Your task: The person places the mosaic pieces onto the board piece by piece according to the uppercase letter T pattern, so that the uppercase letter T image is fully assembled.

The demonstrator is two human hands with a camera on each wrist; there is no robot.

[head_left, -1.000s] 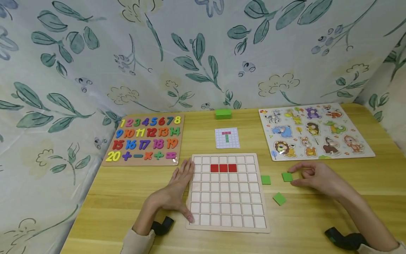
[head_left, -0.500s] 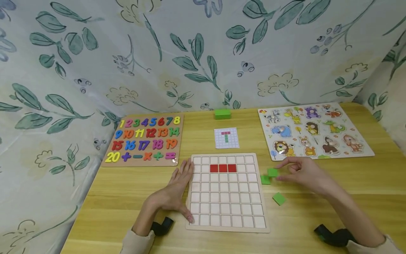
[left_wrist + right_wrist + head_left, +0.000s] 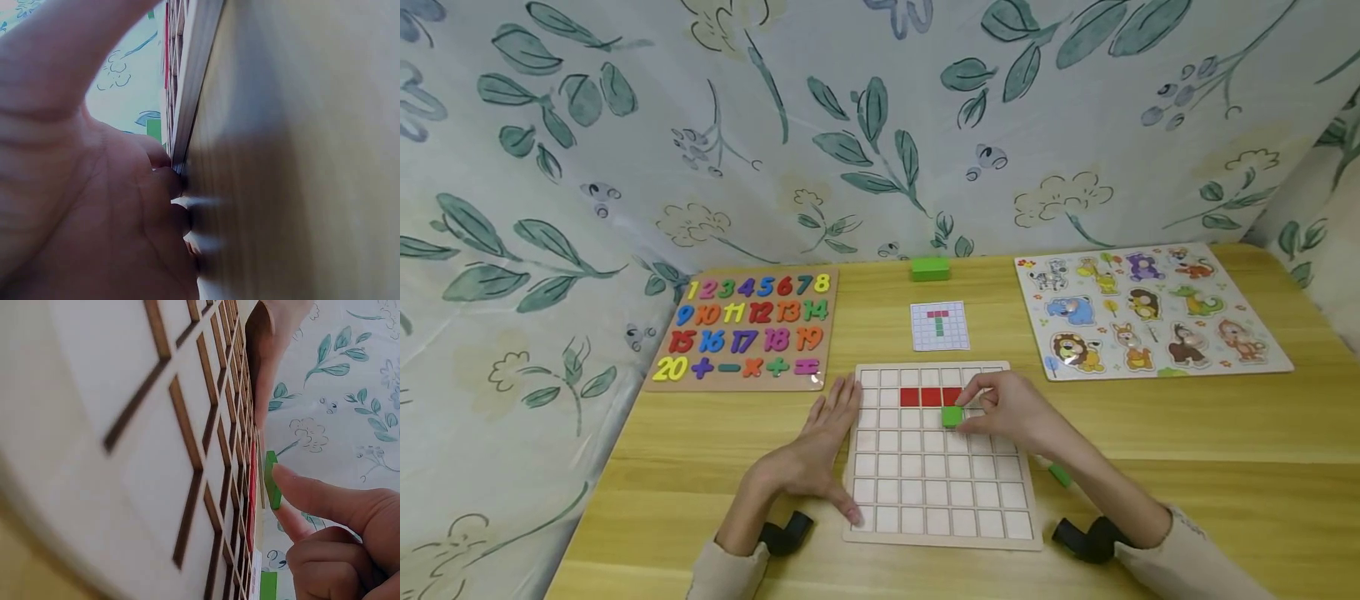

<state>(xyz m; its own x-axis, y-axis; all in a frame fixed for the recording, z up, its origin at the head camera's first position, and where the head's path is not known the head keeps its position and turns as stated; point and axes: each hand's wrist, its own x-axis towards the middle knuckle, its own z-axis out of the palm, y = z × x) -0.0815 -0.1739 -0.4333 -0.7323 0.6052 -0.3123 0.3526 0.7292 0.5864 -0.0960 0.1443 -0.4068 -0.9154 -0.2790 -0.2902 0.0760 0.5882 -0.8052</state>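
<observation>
My right hand (image 3: 1011, 410) pinches a green square tile (image 3: 952, 417) between thumb and forefinger. It holds the tile over the wooden grid board (image 3: 917, 493), just below the rightmost of three red tiles (image 3: 931, 397) set in the second row. In the right wrist view the green tile (image 3: 272, 481) hangs slightly off the board's surface. Fingers spread, my left hand (image 3: 805, 458) rests along the board's left edge, thumb at the lower corner. On the table, another green tile (image 3: 1059, 474) shows partly from behind my right forearm.
Beyond the board lies a card (image 3: 940, 326) printed with a red and green T on a grid. A green block (image 3: 930, 268) stands behind it. A number puzzle (image 3: 741, 333) is at the left, an animal puzzle (image 3: 1150, 312) at the right.
My right hand has carried the green tile leftward from the table to above the board. My left hand has stayed at the board's edge.
</observation>
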